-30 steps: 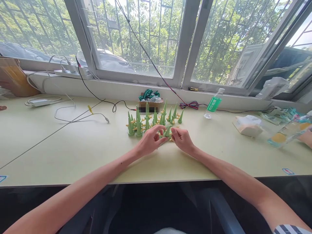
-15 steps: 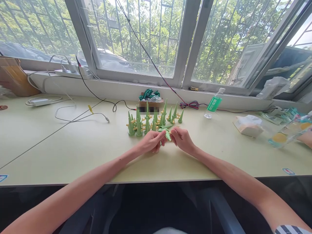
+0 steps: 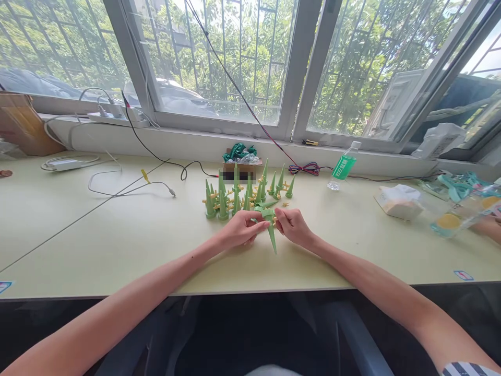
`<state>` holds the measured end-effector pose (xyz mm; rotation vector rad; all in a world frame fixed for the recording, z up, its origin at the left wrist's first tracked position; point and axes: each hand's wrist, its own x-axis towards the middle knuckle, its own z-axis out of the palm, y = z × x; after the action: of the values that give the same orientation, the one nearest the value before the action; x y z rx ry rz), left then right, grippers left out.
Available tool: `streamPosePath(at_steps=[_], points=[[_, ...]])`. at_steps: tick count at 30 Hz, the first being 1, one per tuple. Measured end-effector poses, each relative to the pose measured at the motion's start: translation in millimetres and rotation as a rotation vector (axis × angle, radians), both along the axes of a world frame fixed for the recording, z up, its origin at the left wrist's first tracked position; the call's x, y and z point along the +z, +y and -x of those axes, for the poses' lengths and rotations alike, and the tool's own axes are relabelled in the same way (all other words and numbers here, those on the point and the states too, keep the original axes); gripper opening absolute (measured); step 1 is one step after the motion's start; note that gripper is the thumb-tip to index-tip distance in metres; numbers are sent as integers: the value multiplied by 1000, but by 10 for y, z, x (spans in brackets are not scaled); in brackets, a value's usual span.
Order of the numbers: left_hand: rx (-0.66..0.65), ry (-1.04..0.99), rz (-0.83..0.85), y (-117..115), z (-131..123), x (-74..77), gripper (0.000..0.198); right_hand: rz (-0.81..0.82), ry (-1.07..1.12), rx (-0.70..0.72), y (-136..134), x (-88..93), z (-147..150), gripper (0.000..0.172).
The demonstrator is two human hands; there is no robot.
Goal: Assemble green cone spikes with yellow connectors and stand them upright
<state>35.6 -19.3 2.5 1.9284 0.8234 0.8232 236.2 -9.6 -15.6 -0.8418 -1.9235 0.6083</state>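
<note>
My left hand [image 3: 248, 227] is closed on a green watering spike [image 3: 271, 236], a hollow-looking cone whose tip points down towards me. On the spike's right side my right hand [image 3: 291, 224] pinches with its fingers together, at a small yellow piece mostly hidden by them. Another green spike lies on its side just behind my hands. Beyond stand several upright green spikes [image 3: 223, 206] with yellow valves sticking out of their sides. A loose yellow valve [image 3: 285, 204] lies on the table behind my right hand.
Behind the spikes is a small cardboard box [image 3: 245, 169] with green and clear plastic. A water bottle [image 3: 344, 166] and a tissue pack [image 3: 399, 202] stand to the right. Cables [image 3: 129, 190] run across the left. Another person's hand [image 3: 489, 224] shows at the right edge, beside clear plastic packaging.
The spike in my left hand has turned, so its long tip now points down towards me. My right hand has shifted slightly. At the far right, the other person's hand and turquoise items have moved.
</note>
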Motion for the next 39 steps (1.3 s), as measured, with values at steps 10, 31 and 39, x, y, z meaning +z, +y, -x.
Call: streamPosePath(at_steps=[10,31,39], points=[[64,3,-255,26,-28,-78,28,-4,-5,1,-27,25,14,63],[102,47,-651,72,-16,-132,15,-50,-3,-32,-67,53,39,66],[142,10,-353,18,-55,-76,21,-97,95,-126,-35,-10,20,57]])
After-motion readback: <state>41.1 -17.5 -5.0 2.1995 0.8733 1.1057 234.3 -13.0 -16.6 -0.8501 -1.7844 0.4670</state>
